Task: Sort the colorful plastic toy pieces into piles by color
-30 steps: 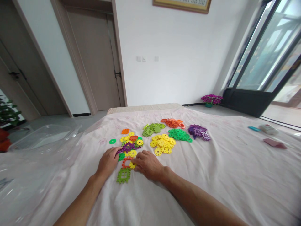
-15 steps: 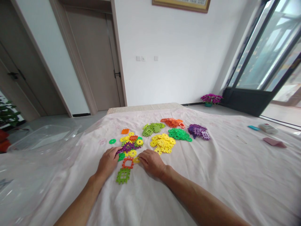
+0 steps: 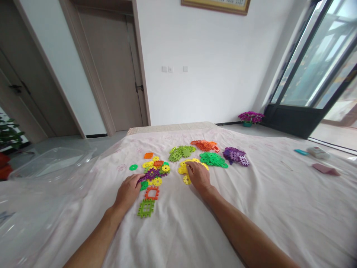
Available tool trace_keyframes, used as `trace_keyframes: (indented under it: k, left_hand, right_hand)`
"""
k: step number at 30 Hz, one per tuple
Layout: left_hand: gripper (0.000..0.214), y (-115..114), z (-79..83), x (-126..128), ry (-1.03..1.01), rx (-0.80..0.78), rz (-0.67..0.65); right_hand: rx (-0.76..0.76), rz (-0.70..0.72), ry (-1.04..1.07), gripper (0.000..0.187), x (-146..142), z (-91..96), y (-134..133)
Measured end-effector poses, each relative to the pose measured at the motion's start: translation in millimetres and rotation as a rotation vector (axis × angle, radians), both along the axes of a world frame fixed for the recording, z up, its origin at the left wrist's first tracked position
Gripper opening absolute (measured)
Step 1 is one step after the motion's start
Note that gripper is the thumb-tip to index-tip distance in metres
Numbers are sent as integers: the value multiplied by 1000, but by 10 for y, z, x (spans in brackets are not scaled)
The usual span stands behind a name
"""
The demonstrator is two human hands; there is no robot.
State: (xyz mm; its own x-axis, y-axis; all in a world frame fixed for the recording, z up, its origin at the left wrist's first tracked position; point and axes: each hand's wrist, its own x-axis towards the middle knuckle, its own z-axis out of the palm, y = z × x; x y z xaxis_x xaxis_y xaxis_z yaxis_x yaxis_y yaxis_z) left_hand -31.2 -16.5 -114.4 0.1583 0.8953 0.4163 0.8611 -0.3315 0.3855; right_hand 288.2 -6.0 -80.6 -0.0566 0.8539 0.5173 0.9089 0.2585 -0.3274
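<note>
My left hand [image 3: 129, 191] rests at the left edge of a small mixed heap, its fingers closed on the edge of a purple notched building piece [image 3: 152, 174]. Over the pile of yellow slotted discs [image 3: 182, 169] is my right hand [image 3: 199, 175], fingers curled down and together; a yellow disc in them is mostly hidden by the hand. The mixed heap also has yellow discs [image 3: 157, 181], a green disc [image 3: 144, 185] and an orange piece [image 3: 158, 163]. Nearer me lie an orange square frame [image 3: 152, 193] and a light green window-shaped piece [image 3: 146, 208].
Sorted piles of light green [image 3: 182, 153], orange [image 3: 205, 145], green [image 3: 213, 159] and purple pieces [image 3: 235, 155] lie beyond my right hand. A clear plastic container [image 3: 52, 163] is at left. A pink item [image 3: 325, 169] and a white packet [image 3: 318, 152] lie right on the cloth [image 3: 267, 193].
My right hand has moved right and away from me, from beside the orange frame to the yellow pile. The yellow disc by the frame has left its place. My left hand stayed put.
</note>
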Motion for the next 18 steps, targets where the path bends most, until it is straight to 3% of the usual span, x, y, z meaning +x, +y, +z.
trace_keyframes:
  k: [4,12,18]
  left_hand:
    - [37,-3,6,6,2,-11,7]
    - [39,25,-51,-18,5,16,-6]
    - [38,-4,-2,5,6,14,-10]
  right_hand:
    - [80,61,-59,27,-14,38,-55]
    - [-15,635,-123,32,-495,28,-371]
    - [-84,774,-231,31,-630,58,-485]
